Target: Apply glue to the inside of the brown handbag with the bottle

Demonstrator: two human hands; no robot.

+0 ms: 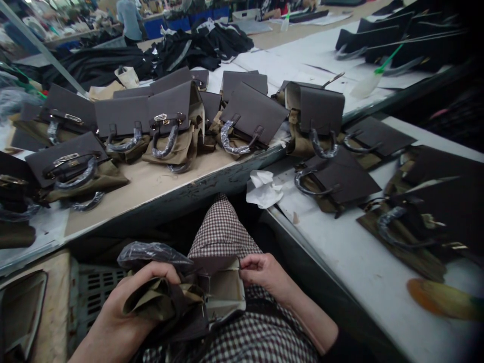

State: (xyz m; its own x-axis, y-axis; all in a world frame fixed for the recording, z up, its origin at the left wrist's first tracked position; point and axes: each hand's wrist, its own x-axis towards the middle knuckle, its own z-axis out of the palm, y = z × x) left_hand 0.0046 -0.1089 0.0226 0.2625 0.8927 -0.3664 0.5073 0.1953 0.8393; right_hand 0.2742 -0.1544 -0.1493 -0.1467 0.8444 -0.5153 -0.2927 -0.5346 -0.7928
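Note:
On my lap rests an unfinished handbag [227,292], dark brown outside with a pale inner wall turned toward me. My left hand [128,297] is wrapped around its bunched olive lining [149,302]. Above that hand sticks out a handle [153,253] covered in clear plastic. The thumb and fingers of my right hand [266,275] pinch the upper right edge of the bag's opening. My left palm and the bag's underside are hidden.
Several similar handbags [123,116] stand along the bench [162,189] ahead. More bags lie on the white side table [321,237], near a yellow-brown handle-like object [438,298] and crumpled paper [263,189]. At left is a plastic crate [96,287]. A person [129,20] stands far back.

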